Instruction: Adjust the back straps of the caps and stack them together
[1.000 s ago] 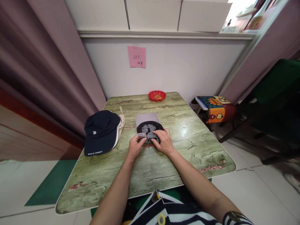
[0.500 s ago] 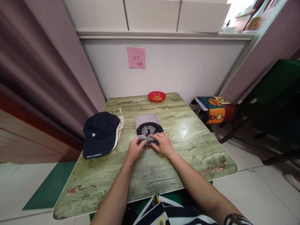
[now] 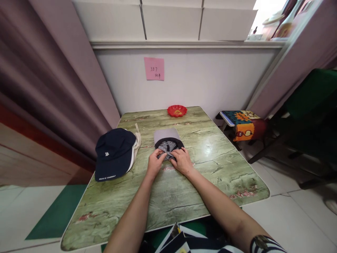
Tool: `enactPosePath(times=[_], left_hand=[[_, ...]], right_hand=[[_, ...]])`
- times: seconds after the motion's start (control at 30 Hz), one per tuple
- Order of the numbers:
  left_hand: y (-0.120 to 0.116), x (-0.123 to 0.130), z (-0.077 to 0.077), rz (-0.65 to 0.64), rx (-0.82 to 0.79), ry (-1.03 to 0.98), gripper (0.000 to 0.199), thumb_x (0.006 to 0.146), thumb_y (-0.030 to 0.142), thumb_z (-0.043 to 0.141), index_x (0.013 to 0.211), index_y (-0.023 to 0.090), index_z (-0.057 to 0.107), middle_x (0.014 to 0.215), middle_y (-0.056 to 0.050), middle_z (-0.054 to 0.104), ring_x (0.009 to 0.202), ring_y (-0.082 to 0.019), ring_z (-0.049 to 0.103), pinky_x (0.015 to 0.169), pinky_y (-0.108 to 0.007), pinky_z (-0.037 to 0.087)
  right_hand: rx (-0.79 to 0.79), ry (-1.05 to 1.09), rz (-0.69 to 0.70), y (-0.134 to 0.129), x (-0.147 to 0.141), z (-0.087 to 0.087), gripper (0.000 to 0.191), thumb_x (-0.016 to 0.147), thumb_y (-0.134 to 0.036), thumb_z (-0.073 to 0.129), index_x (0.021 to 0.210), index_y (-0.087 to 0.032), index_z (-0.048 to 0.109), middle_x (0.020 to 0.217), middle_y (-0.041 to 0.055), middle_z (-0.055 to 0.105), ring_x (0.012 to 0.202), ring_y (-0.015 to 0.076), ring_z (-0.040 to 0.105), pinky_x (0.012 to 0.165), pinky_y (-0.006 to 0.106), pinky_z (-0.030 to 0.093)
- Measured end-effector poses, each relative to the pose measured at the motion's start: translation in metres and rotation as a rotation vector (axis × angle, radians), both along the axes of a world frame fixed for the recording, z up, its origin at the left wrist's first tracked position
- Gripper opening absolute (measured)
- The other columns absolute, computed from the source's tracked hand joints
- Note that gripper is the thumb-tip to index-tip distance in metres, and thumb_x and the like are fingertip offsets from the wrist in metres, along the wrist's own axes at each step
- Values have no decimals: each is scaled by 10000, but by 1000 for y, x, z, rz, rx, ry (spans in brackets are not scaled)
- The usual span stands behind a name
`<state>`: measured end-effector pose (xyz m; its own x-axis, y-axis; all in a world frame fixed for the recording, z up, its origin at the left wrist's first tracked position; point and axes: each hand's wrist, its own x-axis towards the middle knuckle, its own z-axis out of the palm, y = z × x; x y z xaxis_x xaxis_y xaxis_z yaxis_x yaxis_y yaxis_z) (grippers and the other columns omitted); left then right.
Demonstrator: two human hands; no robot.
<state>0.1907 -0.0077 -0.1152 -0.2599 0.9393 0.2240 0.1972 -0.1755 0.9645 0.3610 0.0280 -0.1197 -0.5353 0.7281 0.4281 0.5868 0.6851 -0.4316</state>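
A grey baseball cap (image 3: 166, 134) lies upturned in the middle of the table, its inside and dark sweatband facing me and its brim pointing away. My left hand (image 3: 155, 162) pinches the cap's back strap at its left side. From the right, my right hand (image 3: 182, 161) grips the strap and the cap's back edge, thumb below and fingers over the rim. The fingertips of both hands almost meet at the strap, and they partly hide it.
Navy caps (image 3: 115, 153) with a beige one underneath sit at the table's left edge. At the back of the wood-patterned table (image 3: 181, 207) stands a red scalloped dish (image 3: 177, 111). A stool with a colourful cover (image 3: 244, 124) is beyond the right edge.
My left hand's fingers have moved in closer to the right hand, and the strap's left end, visible before, is now mostly covered. The view has tilted slightly upward.
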Motion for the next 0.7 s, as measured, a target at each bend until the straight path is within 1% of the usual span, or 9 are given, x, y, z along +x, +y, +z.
enactPosePath(times=[0.13, 0.2, 0.27, 0.33, 0.43, 0.5, 0.57, 0.63, 0.7], left_hand=[[29, -8, 0, 1, 22, -95, 190, 735, 297, 724, 844, 159, 651, 815, -22, 695, 783, -160, 640, 776, -272, 485], [38, -13, -1, -8, 21, -118, 208, 743, 311, 713, 870, 159, 649, 842, -31, 708, 795, -164, 652, 791, -286, 496], [41, -17, -1, -17, 18, -135, 227, 747, 323, 708, 891, 158, 650, 860, -42, 718, 798, -169, 662, 797, -299, 505], [42, -20, -2, -25, 14, -142, 247, 742, 331, 715, 905, 154, 659, 878, -51, 725, 812, -177, 668, 808, -310, 509], [39, -23, -5, -35, 3, -151, 281, 734, 335, 734, 943, 156, 675, 939, -63, 734, 875, -193, 673, 852, -327, 506], [37, -25, -7, -42, -9, -150, 286, 737, 333, 739, 956, 158, 680, 966, -67, 735, 907, -198, 671, 875, -332, 501], [36, -25, -7, -47, -16, -141, 279, 751, 332, 734, 966, 161, 683, 967, -64, 735, 912, -195, 667, 885, -328, 497], [37, -25, -7, -49, -19, -136, 280, 767, 333, 724, 988, 165, 684, 959, -60, 734, 902, -188, 665, 886, -320, 496], [39, -24, -6, -43, -15, -144, 286, 778, 336, 716, 1008, 170, 680, 968, -59, 734, 902, -186, 666, 889, -318, 498]], right_hand=[[51, 124, -29, 9, -5, 3, 577, 818, -486, 679, 1299, -185, 575, 1310, 151, 609, 1239, 295, 530, 1145, 536, 249], [79, 286, -52, 15, -8, 9, 519, 856, -455, 636, 1295, -185, 575, 1338, 150, 589, 1281, 287, 502, 1160, 525, 250], [57, 487, -77, 24, -12, 17, 374, 913, -373, 554, 1237, -195, 611, 1317, 134, 601, 1267, 254, 518, 1134, 472, 328], [-26, 679, -104, 35, -19, 25, 279, 938, -322, 494, 1127, -201, 660, 1240, 120, 641, 1193, 227, 572, 1064, 414, 421], [-212, 854, -94, 50, -34, 30, 234, 922, -322, 500, 978, -201, 693, 1060, 90, 700, 1040, 211, 641, 966, 375, 492], [-306, 888, -72, 55, -44, 26, 220, 904, -320, 517, 959, -200, 693, 1001, 76, 709, 977, 203, 655, 917, 356, 514], [-340, 871, -69, 55, -50, 20, 213, 890, -307, 527, 976, -200, 690, 996, 72, 705, 938, 195, 660, 874, 335, 528], [-319, 803, -50, 51, -51, 15, 207, 875, -285, 540, 994, -201, 687, 999, 70, 700, 918, 191, 661, 845, 319, 534], [-266, 684, 14, 48, -47, 13, 214, 854, -252, 555, 1017, -204, 685, 1014, 67, 702, 943, 195, 658, 866, 319, 528]])
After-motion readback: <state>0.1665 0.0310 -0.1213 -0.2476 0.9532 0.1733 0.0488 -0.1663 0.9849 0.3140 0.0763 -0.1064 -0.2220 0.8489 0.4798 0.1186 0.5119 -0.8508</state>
